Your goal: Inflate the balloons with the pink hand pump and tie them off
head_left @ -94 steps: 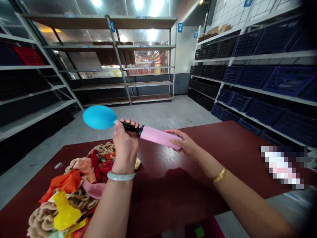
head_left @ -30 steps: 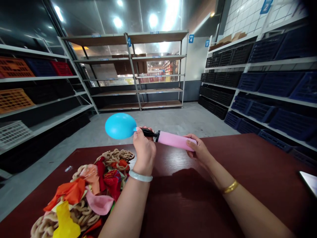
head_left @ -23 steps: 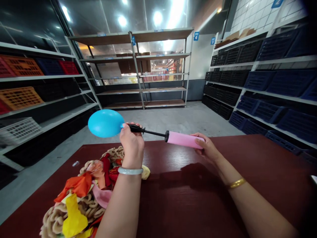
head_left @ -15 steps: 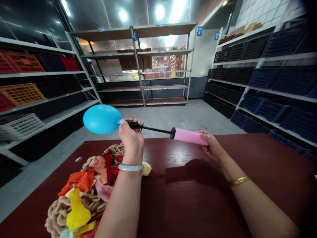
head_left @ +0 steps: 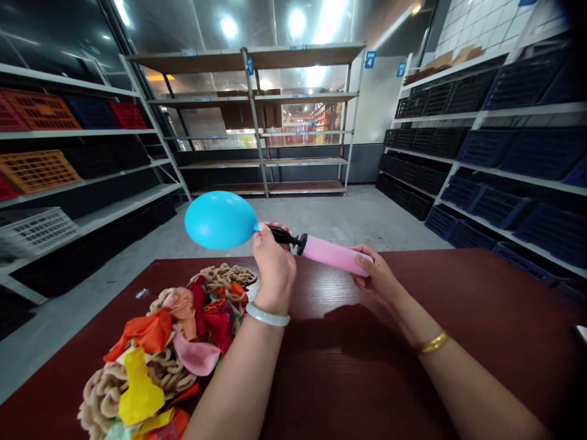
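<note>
My left hand (head_left: 276, 253) is closed around the black nozzle end of a balloon pump (head_left: 332, 252), pinching the neck of an inflated blue balloon (head_left: 221, 220) onto it. The balloon points off to the left. My right hand (head_left: 376, 272) grips the far end of the pump's pink barrel. The black rod between nozzle end and barrel is pushed in, so the two parts sit close together. Both hands are above the dark red table (head_left: 348, 379). Left of my left forearm lies a pile of limp balloons, among them a yellow balloon (head_left: 141, 391) and a pink balloon (head_left: 197, 355).
Thick beige cord (head_left: 103, 397) lies coiled under and among the limp balloons. A small clear scrap (head_left: 142, 293) is near the table's left edge. Beyond the table stand metal shelves (head_left: 305, 162), with an orange crate (head_left: 39, 171) at left and dark blue crates (head_left: 541, 150) at right.
My left hand has moved right with the balloon, and my right hand slightly left. The pump's rod, long and exposed before, has slid into the barrel.
</note>
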Demonstrator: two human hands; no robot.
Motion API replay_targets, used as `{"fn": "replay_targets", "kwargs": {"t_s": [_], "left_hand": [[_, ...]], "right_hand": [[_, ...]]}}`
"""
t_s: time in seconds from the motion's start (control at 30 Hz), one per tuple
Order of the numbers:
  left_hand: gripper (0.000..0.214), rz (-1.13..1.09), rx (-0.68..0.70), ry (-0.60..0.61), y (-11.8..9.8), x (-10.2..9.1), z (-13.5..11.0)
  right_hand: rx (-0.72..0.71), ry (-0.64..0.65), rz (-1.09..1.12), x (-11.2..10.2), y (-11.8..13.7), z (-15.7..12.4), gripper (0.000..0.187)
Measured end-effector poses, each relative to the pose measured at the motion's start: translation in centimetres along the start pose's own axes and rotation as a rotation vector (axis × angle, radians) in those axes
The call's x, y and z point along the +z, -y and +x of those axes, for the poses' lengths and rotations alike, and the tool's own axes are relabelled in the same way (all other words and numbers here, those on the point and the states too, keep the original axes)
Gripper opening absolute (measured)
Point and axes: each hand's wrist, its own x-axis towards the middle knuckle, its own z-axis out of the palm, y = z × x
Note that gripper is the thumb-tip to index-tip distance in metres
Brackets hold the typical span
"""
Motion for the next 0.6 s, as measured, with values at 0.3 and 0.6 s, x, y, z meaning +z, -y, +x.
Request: {"fn": "replay_targets", "kwargs": {"t_s": [0.3,0.6], "left_hand": [[0.017,0.029,0.162,0.037,-5.8,-1.8,4.4],[0.022,0.018,0.062,0.054,-1.2,-1.1,2.3]], "right_hand": [[-0.006,-0.017,-0.056,-4.0,0.9,0.5,0.045],[0.017,-0.034,0.014,-1.6,0.9,0.2,0.037]]}}
